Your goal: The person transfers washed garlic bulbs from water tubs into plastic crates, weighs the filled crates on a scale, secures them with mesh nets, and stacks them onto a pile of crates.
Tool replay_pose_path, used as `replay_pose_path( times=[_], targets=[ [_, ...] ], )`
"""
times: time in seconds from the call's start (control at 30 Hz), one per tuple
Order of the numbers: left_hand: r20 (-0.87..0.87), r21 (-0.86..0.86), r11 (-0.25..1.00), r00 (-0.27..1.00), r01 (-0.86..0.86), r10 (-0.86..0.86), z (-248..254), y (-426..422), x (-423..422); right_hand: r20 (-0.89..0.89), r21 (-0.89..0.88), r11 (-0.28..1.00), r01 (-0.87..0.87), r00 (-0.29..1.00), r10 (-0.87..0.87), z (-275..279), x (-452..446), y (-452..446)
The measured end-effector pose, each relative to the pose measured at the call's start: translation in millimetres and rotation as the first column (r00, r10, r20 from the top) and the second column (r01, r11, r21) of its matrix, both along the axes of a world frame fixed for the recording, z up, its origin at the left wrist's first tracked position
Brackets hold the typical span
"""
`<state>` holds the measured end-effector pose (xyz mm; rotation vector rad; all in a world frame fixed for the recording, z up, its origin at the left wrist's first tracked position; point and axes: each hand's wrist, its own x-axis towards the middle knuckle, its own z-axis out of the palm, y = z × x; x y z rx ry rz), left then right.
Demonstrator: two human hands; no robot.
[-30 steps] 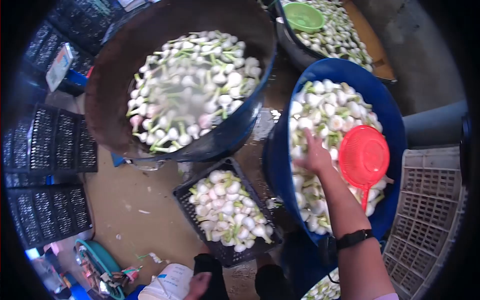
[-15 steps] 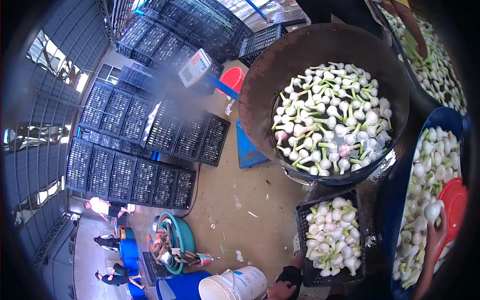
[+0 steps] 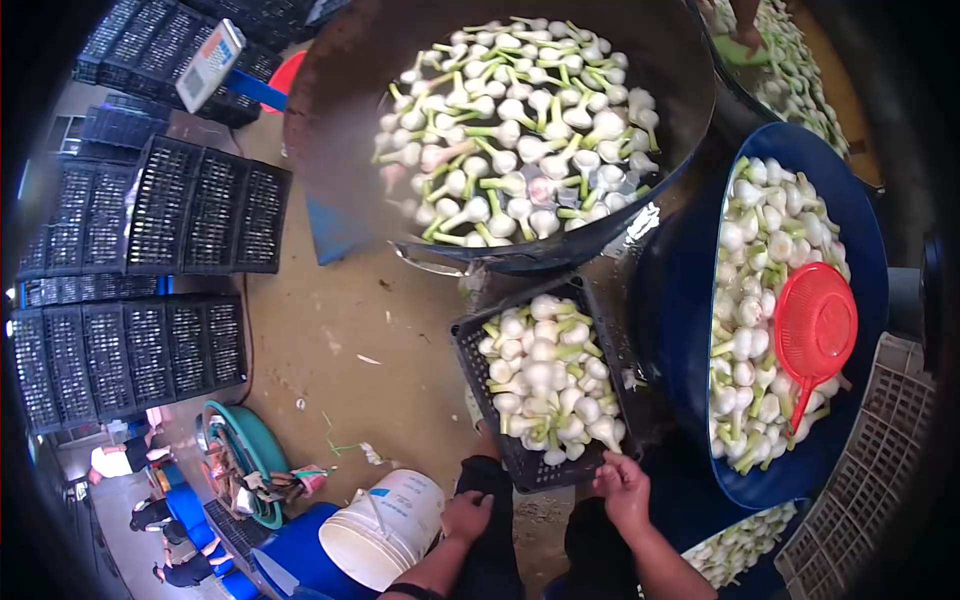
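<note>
My right hand (image 3: 622,490) is beside the near corner of a black plastic crate (image 3: 520,470) heaped with garlic bulbs (image 3: 545,375) that have short green stems. Its fingers are curled in at the stem of one corner bulb; whether they grip anything is hidden. My left hand (image 3: 467,516) rests, loosely closed, by my dark-clothed knee, with nothing visible in it. To the right is a blue tub (image 3: 870,250) full of garlic bulbs. A red strainer (image 3: 815,320) with a handle lies on them.
A large metal pot (image 3: 350,110) with garlic floating in water stands ahead. A white bucket (image 3: 385,535) stands left of my left hand. Stacked black crates (image 3: 125,340) and a scale display (image 3: 210,65) are farther left. Another person's hand (image 3: 745,40) reaches in at the upper right.
My right hand has moved from the blue tub, where it held a garlic bulb, to the crate's near corner; that bulb is no longer visible in it. The view has swung rightward.
</note>
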<state>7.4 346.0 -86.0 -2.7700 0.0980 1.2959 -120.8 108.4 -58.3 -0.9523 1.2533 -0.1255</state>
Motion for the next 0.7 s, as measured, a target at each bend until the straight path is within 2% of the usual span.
replay_pose_path(
  times=[0.07, 0.1, 0.17, 0.2, 0.23, 0.27, 0.3, 0.33, 0.4, 0.43, 0.47, 0.5, 0.53, 0.57, 0.6, 0.63, 0.67, 0.7],
  targets=[
    [-0.032, 0.011, 0.998, 0.998, -0.059, 0.06, -2.9, 6.6, -2.6, -0.115, -0.082, 0.991, -0.106, 0.989, 0.096, -16.5, -27.2, 14.7],
    [-0.026, 0.019, 0.995, 0.994, -0.101, 0.102, -4.3, 8.0, -3.1, -0.131, -0.081, 0.991, -0.107, 0.987, 0.096, -20.6, -38.6, 17.2],
    [0.021, -0.009, 0.989, 0.989, -0.148, 0.148, -9.6, 14.0, -5.0, -0.285, -0.135, 0.976, -0.17, 0.95, 0.126, -29.7, -61.3, 20.1],
    [0.011, -0.008, 0.989, 0.989, -0.148, 0.148, -15.2, 18.8, -6.2, -0.338, -0.091, 0.989, -0.12, 0.938, 0.083, -44.7, -78.6, 23.9],
    [0.057, -0.05, 0.977, 0.976, -0.205, 0.208, -22.9, 24.8, -6.9, -0.392, -0.258, 0.924, -0.282, 0.905, 0.166, -64.2, -98.3, 27.2],
    [0.102, -0.094, 0.961, 0.958, -0.26, 0.269, -33.1, 33.3, -7.3, -0.457, -0.402, 0.806, -0.435, 0.858, 0.235, -85.9, -119.2, 30.8],
    [0.133, -0.276, 0.906, 0.921, -0.321, 0.367, -51.0, 48.5, -9.2, -0.479, -0.171, 0.92, -0.353, 0.846, 0.235, -109.7, -143.2, 36.1],
    [0.129, -0.271, 0.907, 0.922, -0.322, 0.366, -49.3, 42.2, -1.6, -0.483, -0.166, 0.921, -0.353, 0.843, 0.236, -134.6, -163.1, 42.9],
    [0.139, -0.364, 0.841, 0.87, -0.4, 0.474, -43.5, 7.7, 30.1, -0.498, -0.12, 0.929, -0.351, 0.83, 0.249, -169.7, -190.1, 56.6],
    [0.189, -0.409, 0.842, 0.87, -0.351, 0.455, -68.9, 11.2, 41.8, -0.487, 0.089, 0.964, -0.252, 0.833, 0.263, -154.0, -174.0, 47.5],
    [0.238, -0.451, 0.841, 0.867, -0.3, 0.437, -94.6, 12.5, 53.4, -0.494, 0.097, 0.963, -0.25, 0.828, 0.265, -137.8, -152.9, 42.1],
    [0.39, -0.428, 0.891, 0.859, -0.149, 0.331, -91.0, -20.8, 73.6, -0.498, 0.274, 0.96, -0.061, 0.844, 0.197, -125.6, -131.9, 38.0],
    [0.363, -0.476, 0.865, 0.86, -0.159, 0.358, -85.7, -56.9, 96.6, -0.513, 0.431, 0.893, 0.129, 0.849, 0.125, -123.5, -117.8, 39.2],
    [0.383, -0.617, 0.783, 0.839, -0.08, 0.388, -93.2, -83.0, 117.1, -0.493, 0.473, 0.868, 0.153, 0.862, 0.117, -133.8, -115.9, 51.9],
    [0.494, -0.593, 0.804, 0.811, 0.052, 0.312, -110.5, -108.1, 140.4, -0.498, 0.467, 0.869, 0.16, 0.861, 0.109, -145.4, -108.6, 63.7],
    [0.534, -0.75, 0.608, 0.78, 0.259, 0.326, -127.1, -135.7, 166.8, -0.506, 0.501, 0.831, 0.239, 0.861, 0.057, -157.8, -99.8, 76.4],
    [0.528, -0.722, 0.641, 0.806, 0.26, 0.267, -123.7, -169.9, 187.4, -0.517, 0.531, 0.786, 0.317, 0.856, 0.004, -171.8, -95.9, 87.1],
    [0.448, -0.678, 0.697, 0.883, 0.233, 0.14, -119.0, -201.2, 206.9, -0.519, 0.523, 0.79, 0.321, 0.855, -0.004, -190.8, -95.8, 97.6]
  ],
)
